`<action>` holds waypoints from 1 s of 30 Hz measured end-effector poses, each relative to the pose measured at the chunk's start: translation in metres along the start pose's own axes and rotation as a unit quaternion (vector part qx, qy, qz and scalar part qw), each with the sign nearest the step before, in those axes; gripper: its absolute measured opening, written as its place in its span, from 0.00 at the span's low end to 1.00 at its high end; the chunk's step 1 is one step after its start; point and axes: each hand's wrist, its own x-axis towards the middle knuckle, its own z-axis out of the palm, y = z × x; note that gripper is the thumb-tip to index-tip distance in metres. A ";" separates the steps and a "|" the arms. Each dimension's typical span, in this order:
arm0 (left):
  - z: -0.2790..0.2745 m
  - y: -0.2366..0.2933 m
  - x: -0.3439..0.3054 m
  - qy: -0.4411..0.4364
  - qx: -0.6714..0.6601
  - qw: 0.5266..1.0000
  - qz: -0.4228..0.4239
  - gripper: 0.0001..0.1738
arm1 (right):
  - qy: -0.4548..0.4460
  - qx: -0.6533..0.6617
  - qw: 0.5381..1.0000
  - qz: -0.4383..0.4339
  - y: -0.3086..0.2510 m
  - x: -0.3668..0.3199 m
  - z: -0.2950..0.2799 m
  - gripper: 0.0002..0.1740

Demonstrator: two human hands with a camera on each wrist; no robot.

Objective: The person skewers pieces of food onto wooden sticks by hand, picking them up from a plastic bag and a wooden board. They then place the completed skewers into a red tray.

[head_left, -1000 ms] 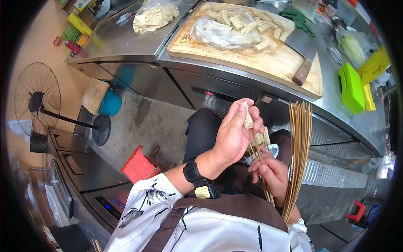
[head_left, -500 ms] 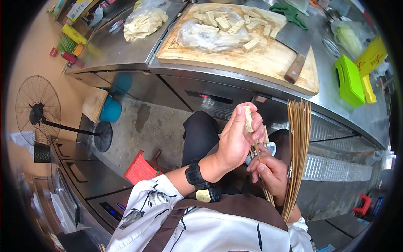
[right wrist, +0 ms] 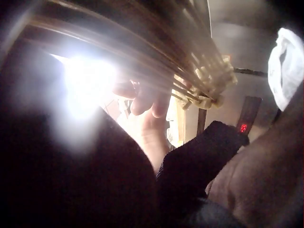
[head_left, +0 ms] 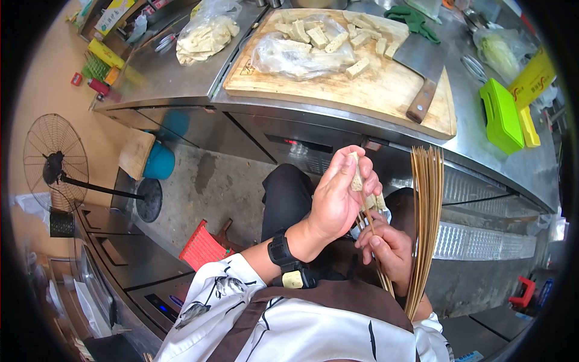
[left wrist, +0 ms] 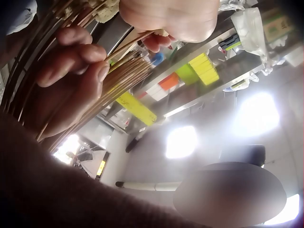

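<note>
My left hand [head_left: 338, 202], a black band at its wrist, holds a pale, porous piece of tofu [head_left: 356, 175] between thumb and fingers. Just below it, my right hand [head_left: 389, 250] pinches a thin bamboo skewer [head_left: 370, 222] whose upper end meets the bottom of the tofu. More tofu pieces [right wrist: 209, 90] sit threaded on skewers under the hands, partly hidden in the head view. A thick bundle of bare skewers [head_left: 427, 211] stands upright along the outer side of the right hand. Skewers and right-hand fingers [left wrist: 71, 71] also show in the left wrist view.
Ahead on a steel counter lies a wooden cutting board [head_left: 289, 90] with tofu pieces [head_left: 319, 37], a plastic bag [head_left: 295, 57] and a cleaver [head_left: 422, 99]. A bagged pale food [head_left: 208, 39] and a green box [head_left: 502, 120] flank it. A fan [head_left: 54, 163] stands left.
The counter and board have shifted left in the head view as the head turned. Both hands keep nearly the same pose, with tofu and skewer still held together.
</note>
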 end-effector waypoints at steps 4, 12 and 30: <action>0.004 -0.006 -0.001 -0.015 0.048 0.998 0.022 0.12 | 0.010 0.014 1.000 0.012 0.002 -0.001 -0.001 0.11; 0.009 -0.023 -0.004 -0.007 0.080 0.997 0.022 0.12 | 0.022 0.044 0.994 0.096 0.001 -0.008 -0.006 0.15; -0.003 -0.027 -0.018 -0.052 0.118 0.989 -0.069 0.14 | 0.055 0.062 0.993 0.082 0.000 -0.002 -0.006 0.13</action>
